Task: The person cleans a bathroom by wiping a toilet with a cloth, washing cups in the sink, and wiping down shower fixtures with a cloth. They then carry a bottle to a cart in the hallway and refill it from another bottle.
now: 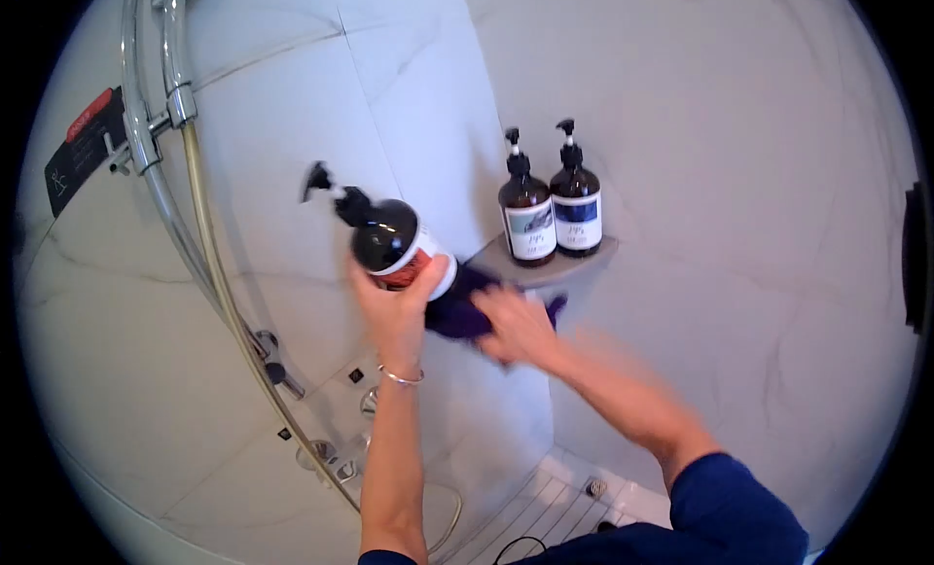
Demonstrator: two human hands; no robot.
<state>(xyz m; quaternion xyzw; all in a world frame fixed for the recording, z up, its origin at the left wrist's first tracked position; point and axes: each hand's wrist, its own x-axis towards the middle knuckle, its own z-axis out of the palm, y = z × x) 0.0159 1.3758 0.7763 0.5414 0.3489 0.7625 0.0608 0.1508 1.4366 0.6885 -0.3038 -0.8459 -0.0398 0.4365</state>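
A dark pump bottle point(386, 236) with a white and red label is tilted, its black pump pointing to the upper left. My left hand point(397, 307) is wrapped round its label part. Against the bottle's base lies a dark purple cloth point(462, 307), bunched up. My right hand point(513, 324), slightly blurred, is closed on that cloth. Two more brown pump bottles stand upright side by side on the corner shelf point(574, 264), behind my hands: a left one point(528, 220) and a right one point(577, 205) with a blue and white label.
On the left wall hang a metal shower rail and a hose point(202, 205), with a black and red sign point(88, 142) beside them. Chrome taps point(316, 455) sit lower down. A slatted floor point(535, 512) with a drain point(595, 487) lies below.
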